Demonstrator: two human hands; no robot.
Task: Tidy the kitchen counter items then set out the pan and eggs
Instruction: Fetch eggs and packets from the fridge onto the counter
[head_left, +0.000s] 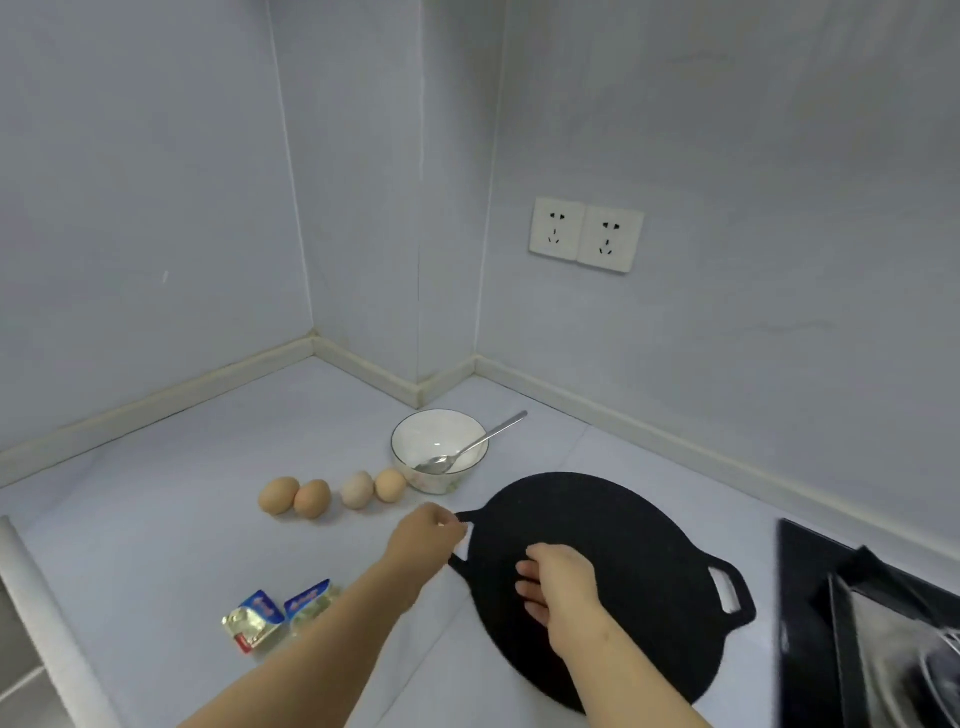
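A flat black round pan (623, 551) with two loop handles lies on the white counter. My left hand (426, 535) is at its left handle, fingers curled by the handle slot. My right hand (561, 587) hovers over the pan's middle with fingers loosely curled, holding nothing. Several eggs (311, 498) lie in a row behind my left hand. A white bowl (410, 441) with a metal spoon (467, 449) in it stands beside the rightmost egg.
Two small foil-wrapped butter packs (280, 613) lie near the counter's front left, beside my left forearm. A black stove (872, 634) fills the right edge. Walls close off the back, with a double socket (586, 235) on the right wall.
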